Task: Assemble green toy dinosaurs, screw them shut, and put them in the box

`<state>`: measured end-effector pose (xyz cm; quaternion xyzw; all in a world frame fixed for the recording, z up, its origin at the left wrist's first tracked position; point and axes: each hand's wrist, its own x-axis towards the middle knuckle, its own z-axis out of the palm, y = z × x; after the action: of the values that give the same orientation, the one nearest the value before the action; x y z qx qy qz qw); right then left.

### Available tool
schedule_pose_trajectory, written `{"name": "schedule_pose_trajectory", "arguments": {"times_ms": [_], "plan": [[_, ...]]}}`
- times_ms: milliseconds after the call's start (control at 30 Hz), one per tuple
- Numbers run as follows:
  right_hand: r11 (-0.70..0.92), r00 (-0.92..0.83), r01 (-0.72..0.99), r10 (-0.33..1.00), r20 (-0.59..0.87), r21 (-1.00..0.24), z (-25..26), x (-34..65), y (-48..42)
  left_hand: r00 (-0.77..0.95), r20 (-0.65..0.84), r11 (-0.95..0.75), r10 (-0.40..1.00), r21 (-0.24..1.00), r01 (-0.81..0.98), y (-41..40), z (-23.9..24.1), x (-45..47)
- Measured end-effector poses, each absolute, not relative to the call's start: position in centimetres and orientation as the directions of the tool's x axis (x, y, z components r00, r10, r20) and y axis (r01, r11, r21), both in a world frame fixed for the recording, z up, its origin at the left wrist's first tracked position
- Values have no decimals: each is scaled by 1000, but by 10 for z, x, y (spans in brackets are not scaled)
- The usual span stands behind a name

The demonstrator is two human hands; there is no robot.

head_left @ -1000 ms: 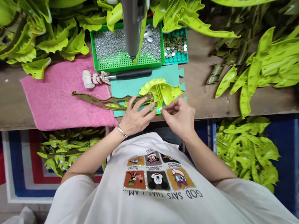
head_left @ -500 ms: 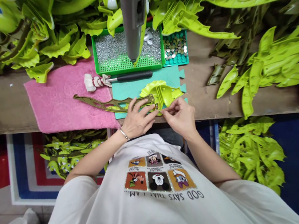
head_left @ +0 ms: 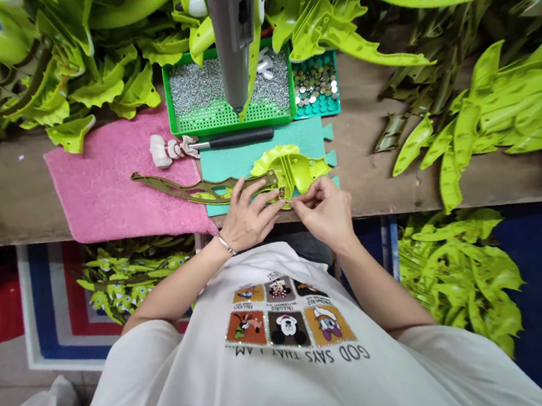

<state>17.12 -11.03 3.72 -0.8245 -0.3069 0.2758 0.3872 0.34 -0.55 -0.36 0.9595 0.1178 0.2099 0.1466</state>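
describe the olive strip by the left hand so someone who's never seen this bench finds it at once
On the bench, find the pink towel and the teal mat beside it. The olive strip runs from the towel onto the mat, passing under the left hand. It is long, dark and pierced with openings, unlike the broad, bright lime shell next to it.

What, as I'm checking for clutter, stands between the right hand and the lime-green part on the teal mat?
Nothing visible does: the right hand is at the near edge of the lime-green part. The left hand lies to one side, over the olive strip; the black-handled tool lies beyond.
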Motion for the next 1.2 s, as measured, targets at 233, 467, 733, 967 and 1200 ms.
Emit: {"name": "schedule_pose_trajectory", "arguments": {"times_ms": [233,467,733,967,1200], "plan": [[-515,657,285,719,-226,-809,37,171,-110,899,289,-902,328,380,207,-8,0,6],[-532,653,316,722,-226,-785,40,172,-107,899,315,-923,304,332,196,-11,2,3],[-474,552,397,808,-209,-786,42,176,-107,860,418,-956,293,157,249,-18,-2,7],[-237,492,592,863,113,-771,82,235,-61,810,496,-947,313,105,302,-19,-6,15],[18,266,891,788,555,-454,85,270,73,806,506,-951,307,135,278,-19,-11,13]]}}
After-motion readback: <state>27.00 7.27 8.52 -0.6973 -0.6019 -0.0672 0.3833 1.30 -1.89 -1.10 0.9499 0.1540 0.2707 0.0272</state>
